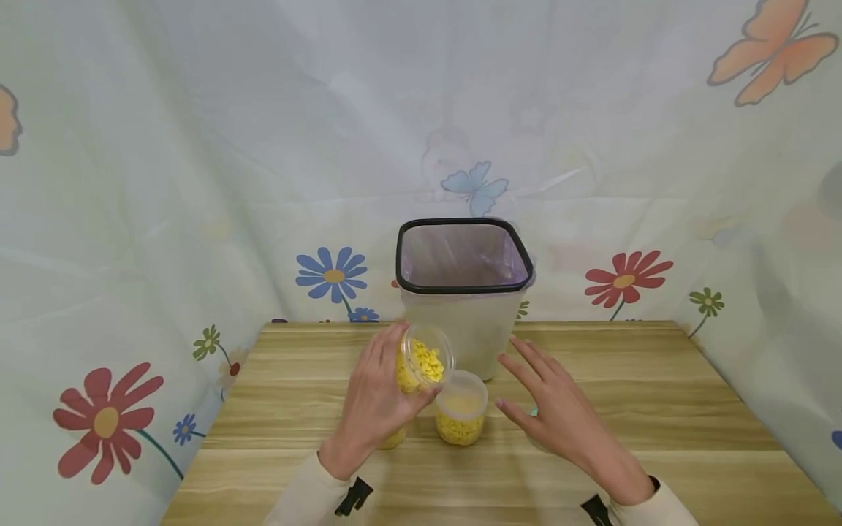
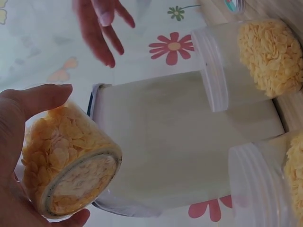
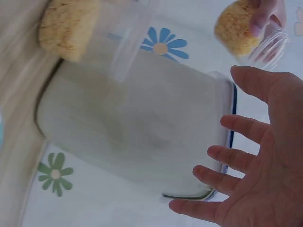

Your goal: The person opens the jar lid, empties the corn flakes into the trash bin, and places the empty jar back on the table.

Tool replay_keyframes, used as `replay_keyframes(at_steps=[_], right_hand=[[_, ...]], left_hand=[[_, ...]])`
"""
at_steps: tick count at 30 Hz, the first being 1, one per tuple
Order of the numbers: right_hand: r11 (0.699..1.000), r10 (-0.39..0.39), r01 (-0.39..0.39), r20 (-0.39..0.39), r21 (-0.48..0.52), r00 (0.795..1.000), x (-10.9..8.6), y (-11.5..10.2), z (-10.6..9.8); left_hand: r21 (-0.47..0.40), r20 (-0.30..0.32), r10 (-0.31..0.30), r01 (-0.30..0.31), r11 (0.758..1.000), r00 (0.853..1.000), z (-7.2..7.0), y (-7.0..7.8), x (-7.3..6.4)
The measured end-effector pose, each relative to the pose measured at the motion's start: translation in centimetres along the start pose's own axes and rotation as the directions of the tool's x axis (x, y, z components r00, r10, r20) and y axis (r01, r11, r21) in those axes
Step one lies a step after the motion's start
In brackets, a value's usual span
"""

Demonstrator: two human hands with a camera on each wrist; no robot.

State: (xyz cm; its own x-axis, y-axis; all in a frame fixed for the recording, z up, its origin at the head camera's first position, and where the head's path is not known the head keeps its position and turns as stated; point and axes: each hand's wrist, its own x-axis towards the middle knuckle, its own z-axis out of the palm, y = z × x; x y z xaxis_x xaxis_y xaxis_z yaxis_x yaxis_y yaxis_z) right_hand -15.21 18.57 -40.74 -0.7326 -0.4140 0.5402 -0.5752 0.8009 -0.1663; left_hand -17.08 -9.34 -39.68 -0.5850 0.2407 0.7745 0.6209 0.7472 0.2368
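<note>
My left hand [image 1: 373, 398] grips a clear plastic jar [image 2: 75, 151] of yellow flakes, raised above the table. The jar is tilted, its uncapped mouth facing right in the head view. Just right of it and lower, a second clear jar [image 1: 460, 427] stands upright on the table, part-filled with flakes. A third jar [image 1: 393, 440] of flakes is mostly hidden below my left hand; more of it shows in the left wrist view. My right hand [image 1: 559, 409] hovers right of the standing jar, fingers spread and holding nothing.
Behind the jars stands a whitish bin [image 1: 463, 321] with a black rim and a purplish liner. A small teal object [image 1: 533, 411] is mostly hidden by the right hand. Flower-printed cloth [image 1: 263, 183] hangs behind the wooden table [image 1: 631, 372].
</note>
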Motion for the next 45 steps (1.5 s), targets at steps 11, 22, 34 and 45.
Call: replay_keyframes(at_steps=[11, 22, 34, 45], right_hand=[[0.999, -0.046, 0.046, -0.013, -0.012, 0.999, 2.2, -1.0, -1.3], [0.998, -0.058, 0.058, -0.072, -0.001, 0.996, 4.4, -0.5, -2.8], [0.998, -0.058, 0.056, -0.143, -0.017, 0.988, 6.4, 0.5, -4.4], [0.999, -0.034, 0.034, -0.148, -0.003, 0.988, 8.7, 1.2, -5.7]], left_hand=[[0.007, -0.007, 0.019, -0.019, 1.000, 1.000, -0.9, -0.2, 1.1], [0.026, -0.022, 0.047, -0.046, 0.999, 0.999, -1.5, -0.5, 2.9], [0.047, -0.025, 0.076, -0.075, 0.996, 0.997, -2.0, -0.5, 5.0], [0.066, -0.073, 0.099, -0.094, 0.993, 0.992, -2.8, -1.3, 7.3]])
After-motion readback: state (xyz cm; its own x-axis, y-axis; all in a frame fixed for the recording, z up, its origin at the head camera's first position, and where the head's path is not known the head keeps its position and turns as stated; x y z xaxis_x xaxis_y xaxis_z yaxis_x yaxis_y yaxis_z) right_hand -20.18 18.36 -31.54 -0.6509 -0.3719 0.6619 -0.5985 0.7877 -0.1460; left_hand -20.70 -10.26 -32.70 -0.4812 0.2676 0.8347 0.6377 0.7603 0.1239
